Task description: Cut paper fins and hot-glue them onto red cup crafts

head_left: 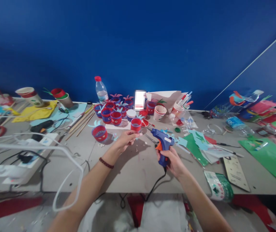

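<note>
My right hand (174, 160) is wrapped round the handle of a blue hot glue gun (162, 140) with an orange trigger. Its nozzle points to the upper left, toward my left hand (127, 139). The fingertips of that left hand are pinched together at a small pale piece, too tiny to make out. Just beyond them stands a red paper cup ring (136, 124). Several red and blue cups with paper leaves and eye shapes, such as this one (116, 118), cluster behind. Another (99, 133) sits apart to the left. Scissors (149, 139) lie between my hands, partly hidden.
A water bottle (101, 90) and a white paper cup (159, 112) stand at the back. On the left lie wooden sticks (81, 124), a power strip (35, 159) and looping white cables (80, 180). Green paper sheets (268, 158) and a phone-like slab (235, 172) are at right.
</note>
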The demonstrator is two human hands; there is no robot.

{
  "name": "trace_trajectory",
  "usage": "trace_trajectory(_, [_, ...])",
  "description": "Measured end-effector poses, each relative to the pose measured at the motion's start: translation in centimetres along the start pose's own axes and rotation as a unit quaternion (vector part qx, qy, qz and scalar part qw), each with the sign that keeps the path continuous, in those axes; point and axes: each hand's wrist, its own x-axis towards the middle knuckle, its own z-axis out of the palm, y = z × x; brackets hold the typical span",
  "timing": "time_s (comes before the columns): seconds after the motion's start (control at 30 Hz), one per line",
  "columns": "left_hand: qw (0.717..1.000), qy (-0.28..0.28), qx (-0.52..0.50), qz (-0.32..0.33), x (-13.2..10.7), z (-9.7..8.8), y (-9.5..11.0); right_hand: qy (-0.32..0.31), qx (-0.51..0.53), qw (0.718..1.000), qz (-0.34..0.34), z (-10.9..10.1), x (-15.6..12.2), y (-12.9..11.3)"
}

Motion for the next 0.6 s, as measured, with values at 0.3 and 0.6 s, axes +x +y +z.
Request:
trace_trajectory(0.3, [0.999,-0.023,-0.035,-0.023,-0.1,0.1,0.2,0.043,-0.020,0.997,-0.058,0.7,2.5,1.0])
trace_trajectory(0.6, [0.998,-0.040,-0.037,-0.022,0.1,0.0,-0.2,0.039,-0.061,0.996,-0.052,0.6,2.3,1.1])
